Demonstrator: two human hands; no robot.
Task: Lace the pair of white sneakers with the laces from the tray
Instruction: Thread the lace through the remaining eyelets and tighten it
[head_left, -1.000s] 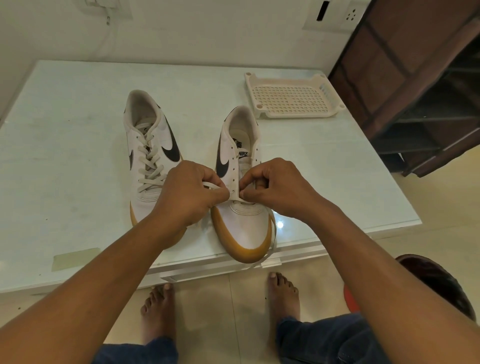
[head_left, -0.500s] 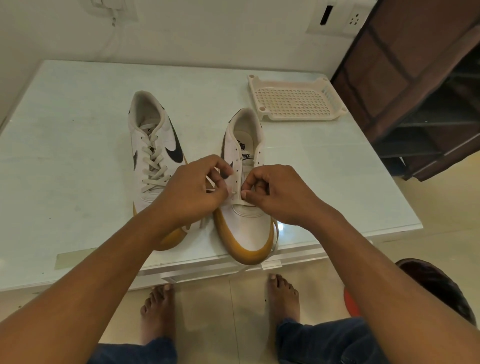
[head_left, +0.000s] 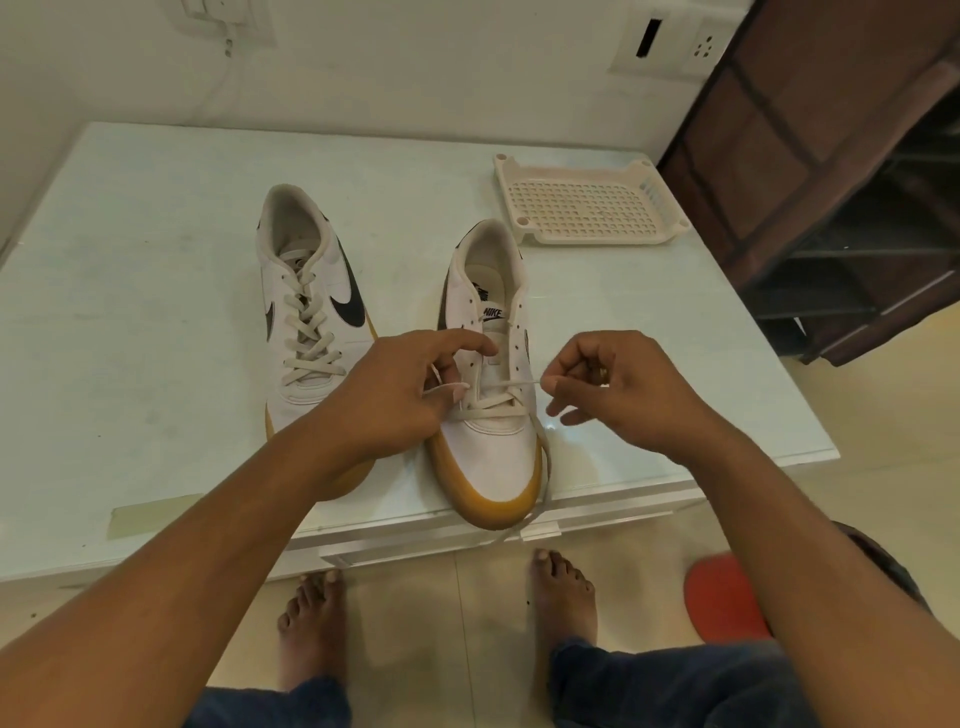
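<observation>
Right hand (head_left: 628, 389): curled, thumb and forefinger pinching a strand of the lace (head_left: 498, 402) just off the right eyelet row, drawn out sideways.
Left hand (head_left: 400, 395): pinching the lace's other thin end against the left eyelet row, forefinger stretched over the tongue.
Lace: crossed through only the lowest eyelets near the toe. A loose length ran down the shoe's right side and over the table edge.
Half-laced sneaker (head_left: 493, 462): between the hands, at the near table edge, with its toe toward the person and its heel toward the wall.
Key relation: the open eyelets lay beyond both grips, up the shoe's long axis toward the heel. The left hand sat closer to them, so its end likely goes across next.
Laced sneaker (head_left: 311, 291): just to the left, parallel, its toe hidden under the left forearm.
Tray (head_left: 597, 240): farther back and to the right, well apart from both hands.
Table (head_left: 156, 260): pale and glossy, pushed up to the wall.
Room: tiled floor with bare feet below, wall sockets (head_left: 675, 41) behind, dark shelving (head_left: 831, 182) at right.
</observation>
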